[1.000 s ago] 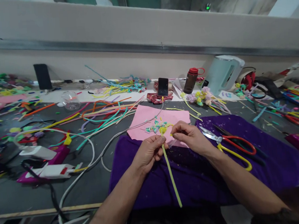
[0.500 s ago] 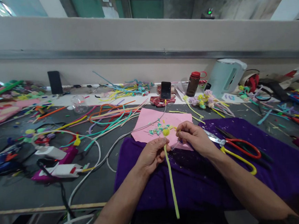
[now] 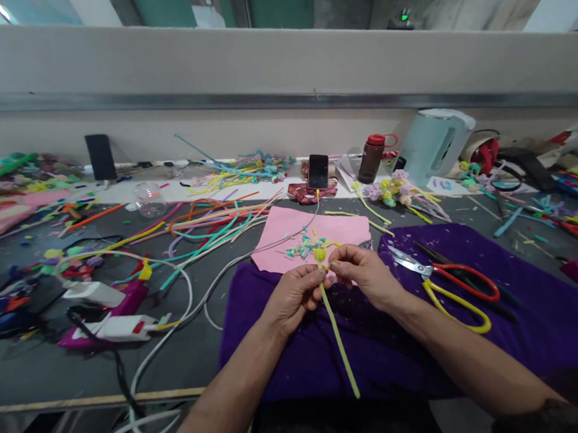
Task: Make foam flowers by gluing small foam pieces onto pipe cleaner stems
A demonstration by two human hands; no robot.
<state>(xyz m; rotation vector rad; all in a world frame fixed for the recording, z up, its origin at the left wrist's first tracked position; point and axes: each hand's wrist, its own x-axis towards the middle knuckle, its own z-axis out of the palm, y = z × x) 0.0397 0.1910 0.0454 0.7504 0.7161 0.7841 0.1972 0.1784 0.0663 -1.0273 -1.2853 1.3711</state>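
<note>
keep your left hand (image 3: 295, 295) pinched tight on the light green fuzzy pipe-cleaner stem (image 3: 339, 339) just under its yellow curled tip (image 3: 320, 255); that grip looks like the anchor, so don't let the stem spin. your right hand (image 3: 364, 272) is closed to a fingertip pinch right at the tip, touching it from the right. whether it also has a small separate piece i cannot tell, the fingers hide it. my read: you're working the head of the stem, so make small twists close to the tip and keep both pinches nearly touching so the wire bends where you want it.

the stem itself: thin, slightly bowed, running from the tip down toward the near edge of the bench, free end hanging past the near edge of the purple cloth (image 3: 527, 318). it's held above that cloth, just in front of the pink paper sheet (image 3: 290, 233) with its scatter of small cut coloured bits (image 3: 304, 247).

the red-and-yellow-handled scissors (image 3: 444, 283) lie on the cloth just right of your right hand; watch your wrist there. loose coloured pipe cleaners (image 3: 210, 226) lie toward the far left of the bench, well apart.
</note>
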